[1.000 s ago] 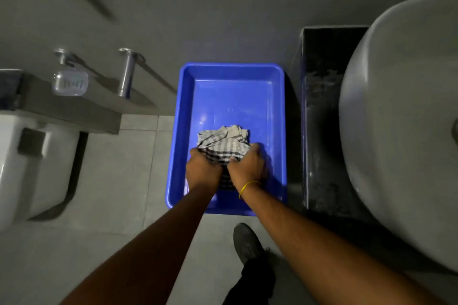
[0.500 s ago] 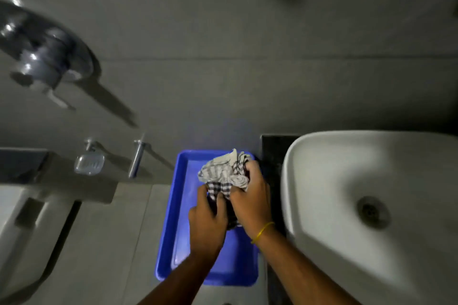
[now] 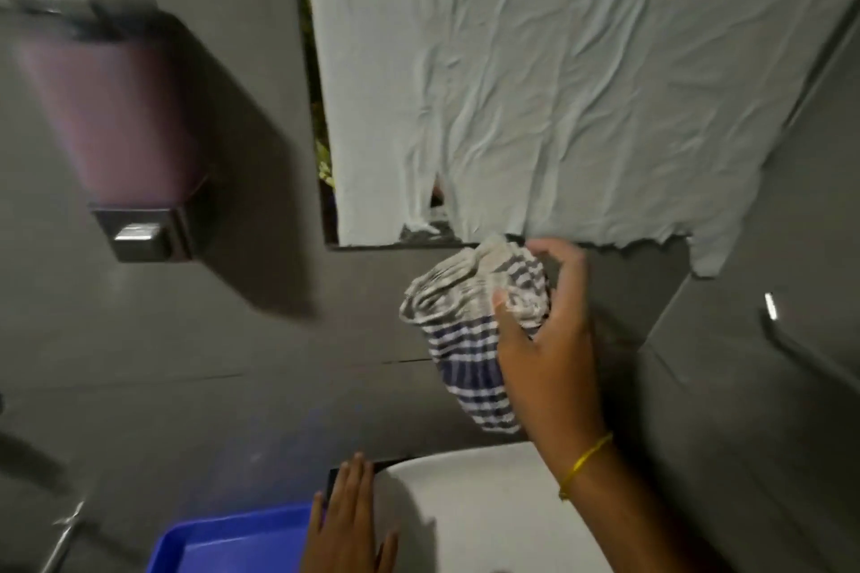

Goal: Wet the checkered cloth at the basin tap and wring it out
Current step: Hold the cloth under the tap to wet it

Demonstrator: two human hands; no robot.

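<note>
The cloth point(image 3: 470, 330) has risen from the blue tub point(image 3: 232, 544) to wall height above the white basin point(image 3: 484, 507). The right hand point(image 3: 547, 340) alone grips the crumpled, striped-looking bundle, fingers curled around it. The left hand point(image 3: 346, 526) has let go, flat and spread, by the smooth basin rim.
</note>
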